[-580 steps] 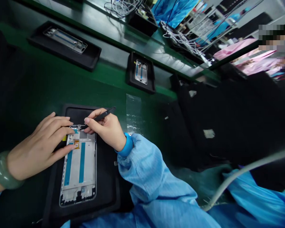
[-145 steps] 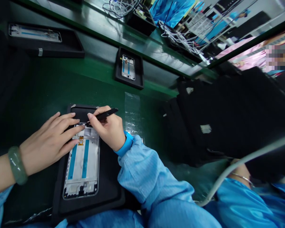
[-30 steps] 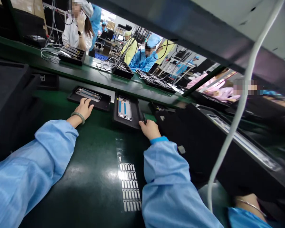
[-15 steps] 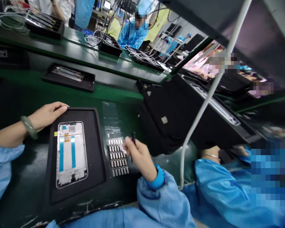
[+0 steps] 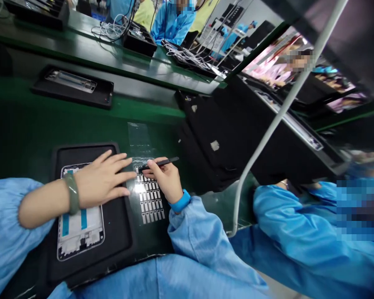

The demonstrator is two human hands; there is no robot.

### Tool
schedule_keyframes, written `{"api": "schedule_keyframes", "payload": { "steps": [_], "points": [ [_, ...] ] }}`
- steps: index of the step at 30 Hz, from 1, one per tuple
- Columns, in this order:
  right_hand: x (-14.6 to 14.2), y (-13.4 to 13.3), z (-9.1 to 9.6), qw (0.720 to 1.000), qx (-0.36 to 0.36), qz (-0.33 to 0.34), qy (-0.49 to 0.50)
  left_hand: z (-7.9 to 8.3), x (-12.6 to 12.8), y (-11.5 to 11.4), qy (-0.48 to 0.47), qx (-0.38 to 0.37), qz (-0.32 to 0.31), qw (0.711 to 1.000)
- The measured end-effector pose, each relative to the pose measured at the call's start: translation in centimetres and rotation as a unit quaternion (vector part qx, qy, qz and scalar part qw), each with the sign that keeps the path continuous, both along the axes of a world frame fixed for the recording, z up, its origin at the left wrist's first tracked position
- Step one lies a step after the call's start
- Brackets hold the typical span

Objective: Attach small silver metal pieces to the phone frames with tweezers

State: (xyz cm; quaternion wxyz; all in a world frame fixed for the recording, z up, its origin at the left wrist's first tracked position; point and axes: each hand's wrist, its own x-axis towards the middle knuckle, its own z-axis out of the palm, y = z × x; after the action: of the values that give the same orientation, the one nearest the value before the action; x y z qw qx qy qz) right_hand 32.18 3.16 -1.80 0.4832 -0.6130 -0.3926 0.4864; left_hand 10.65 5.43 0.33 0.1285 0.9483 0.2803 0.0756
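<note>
My left hand [image 5: 104,180] is spread open over the black tray [image 5: 121,236], its fingertips reaching to the edge of a sheet of small parts. Beneath it, partly covered, lies a phone frame [image 5: 81,232] with blue strips on a pale inner face. My right hand [image 5: 166,178] grips dark tweezers [image 5: 166,161], their tips at the top rows of the sheet. That clear sheet [image 5: 151,203] carries rows of small silver-white pieces and lies flat on the green bench, right of the tray. Whether the tweezers pinch a piece, I cannot make out.
Another black tray [image 5: 104,97] with a phone frame [image 5: 71,81] lies farther back. Stacked black trays [image 5: 212,153] stand to the right, behind a pale cable [image 5: 268,133]. A co-worker's blue sleeve [image 5: 283,224] is close by on the right. Coiled white cables [image 5: 115,29] lie on the raised shelf.
My left hand has left the tray's top edge and moved right across the phone frame, fingers spreading. My right hand has shifted up and left, with the tweezers now lying flatter over the sheet's upper rows.
</note>
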Motion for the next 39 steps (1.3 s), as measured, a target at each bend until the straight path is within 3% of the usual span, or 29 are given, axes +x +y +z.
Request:
{"api": "schedule_keyframes", "payload": {
  "steps": [5,28,39],
  "points": [
    [-0.3,0.4,-0.2,1.0,-0.008,0.017,0.0,-1.3,2.2,-0.8,0.029,0.015,-0.018,0.999],
    [-0.4,0.2,-0.1,0.999,-0.01,0.052,0.004,-1.3,2.0,-1.0,0.012,0.025,-0.006,1.0],
    [-0.5,0.8,0.0,0.996,-0.037,0.047,0.065,-1.4,2.0,-1.1,-0.006,0.012,0.004,1.0]
  ]
}}
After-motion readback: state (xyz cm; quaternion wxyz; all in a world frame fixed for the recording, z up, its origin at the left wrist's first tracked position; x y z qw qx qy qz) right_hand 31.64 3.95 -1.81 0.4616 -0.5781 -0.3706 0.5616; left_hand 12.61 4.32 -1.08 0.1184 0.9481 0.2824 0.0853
